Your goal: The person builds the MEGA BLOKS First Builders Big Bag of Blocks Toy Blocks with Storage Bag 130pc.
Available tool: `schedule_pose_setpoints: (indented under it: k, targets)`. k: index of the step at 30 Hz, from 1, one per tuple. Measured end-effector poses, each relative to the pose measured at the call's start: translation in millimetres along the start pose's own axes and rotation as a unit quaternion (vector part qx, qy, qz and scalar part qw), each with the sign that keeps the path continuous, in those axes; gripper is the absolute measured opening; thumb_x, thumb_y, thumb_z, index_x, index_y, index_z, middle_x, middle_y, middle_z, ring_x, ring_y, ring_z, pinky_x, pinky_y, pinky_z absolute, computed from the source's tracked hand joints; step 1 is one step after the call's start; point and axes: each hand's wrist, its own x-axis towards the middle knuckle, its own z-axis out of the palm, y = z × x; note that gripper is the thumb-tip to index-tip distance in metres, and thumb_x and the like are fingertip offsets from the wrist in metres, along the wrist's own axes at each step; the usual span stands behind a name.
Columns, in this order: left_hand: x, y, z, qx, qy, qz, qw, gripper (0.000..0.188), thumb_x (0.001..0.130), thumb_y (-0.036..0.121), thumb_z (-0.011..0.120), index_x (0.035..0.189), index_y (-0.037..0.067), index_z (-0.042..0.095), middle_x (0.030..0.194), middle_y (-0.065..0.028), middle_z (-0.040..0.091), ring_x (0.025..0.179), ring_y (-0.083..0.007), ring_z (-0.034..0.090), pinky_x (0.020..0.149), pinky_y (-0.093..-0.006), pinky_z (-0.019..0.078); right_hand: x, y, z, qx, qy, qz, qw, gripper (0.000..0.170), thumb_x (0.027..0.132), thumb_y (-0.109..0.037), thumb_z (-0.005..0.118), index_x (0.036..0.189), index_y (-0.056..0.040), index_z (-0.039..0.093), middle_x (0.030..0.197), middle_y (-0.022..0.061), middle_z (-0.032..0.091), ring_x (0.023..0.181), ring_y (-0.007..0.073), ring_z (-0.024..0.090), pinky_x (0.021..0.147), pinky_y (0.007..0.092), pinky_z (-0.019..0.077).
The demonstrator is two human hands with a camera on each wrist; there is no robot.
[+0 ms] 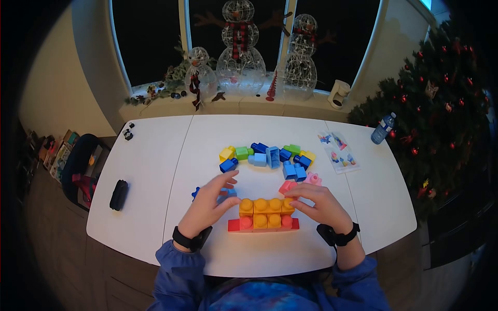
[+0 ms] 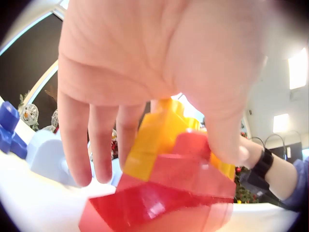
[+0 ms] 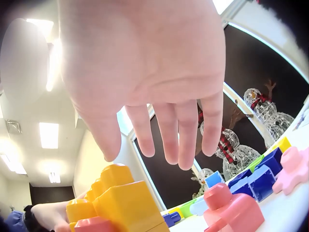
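A toy building-block structure stands before me on the table: a row of yellow-orange blocks rises behind a lower row with yellow blocks in its middle and red blocks at both ends. My left hand is at its left end, fingers extended and spread, with the thumb tip right at the corner of the yellow row. In the left wrist view, the straight fingers hang beside the structure. At the right end, my right hand hovers with straight fingers, its thumb close to the last yellow block.
Loose blue, green and yellow blocks form an arc farther back. Near my right hand lie a red-pink block and a pink piece. A picture sheet, a water bottle and a black case are farther out.
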Motion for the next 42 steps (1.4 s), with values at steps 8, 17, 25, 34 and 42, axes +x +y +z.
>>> schedule_pose_setpoints:
  k: [8, 17, 25, 34, 42]
  targets:
    - [15, -33, -12, 0.28, -0.06, -0.011, 0.958, 0.047, 0.079, 0.012, 0.085, 0.122, 0.005, 0.067, 0.103, -0.015, 0.07, 0.093, -0.0355, 0.068, 0.085, -0.0397, 0.0566, -11, -1, 10, -0.008, 0.037, -0.007, 0.999, 0.03, 0.093, -0.016, 0.077, 0.121, -0.0059, 0.072, 0.11, 0.0127, 0.074, 0.088, 0.0263, 0.074, 0.08, 0.0352, 0.0582]
    - [-11, 51, -18, 0.114, 0.092, 0.161, 0.976, 0.044, 0.076, 0.006, 0.084, 0.116, 0.001, 0.067, 0.107, -0.0121, 0.075, 0.091, -0.028, 0.073, 0.079, -0.0347, 0.0578, -13, 2, 14, 0.013, 0.045, -0.005, 0.999, 0.03, 0.094, -0.015, 0.075, 0.123, -0.0069, 0.071, 0.11, 0.0135, 0.074, 0.09, 0.0269, 0.075, 0.081, 0.0352, 0.0584]
    - [-27, 45, 13, 0.158, -0.029, 0.217, 0.963, 0.046, 0.076, 0.01, 0.089, 0.119, 0.009, 0.074, 0.121, -0.0086, 0.073, 0.108, -0.0275, 0.068, 0.09, -0.0381, 0.0541, -12, -2, 14, 0.036, 0.034, 0.036, 0.998, 0.032, 0.091, -0.01, 0.077, 0.123, -0.0049, 0.072, 0.116, 0.0122, 0.076, 0.1, 0.0296, 0.073, 0.091, 0.0365, 0.0567]
    - [-30, 40, 27, 0.234, -0.033, 0.22, 0.946, 0.052, 0.081, 0.014, 0.085, 0.131, 0.012, 0.07, 0.137, -0.0085, 0.067, 0.131, -0.0317, 0.057, 0.105, -0.0452, 0.0458, -12, 1, 15, 0.036, 0.029, 0.029, 0.999, 0.031, 0.095, -0.013, 0.074, 0.124, -0.0058, 0.071, 0.114, 0.0136, 0.075, 0.098, 0.0284, 0.074, 0.087, 0.0363, 0.0577]
    - [-36, 32, 28, 0.084, -0.028, 0.052, 0.995, 0.081, 0.085, 0.022, 0.086, 0.153, 0.003, 0.044, 0.149, -0.0205, 0.053, 0.136, -0.0383, 0.053, 0.115, -0.0433, 0.0413, 0, 33, 11, -0.095, 0.104, 0.11, 0.984, 0.027, 0.096, -0.021, 0.072, 0.12, -0.0077, 0.069, 0.112, 0.0115, 0.07, 0.099, 0.0304, 0.07, 0.085, 0.0398, 0.056]
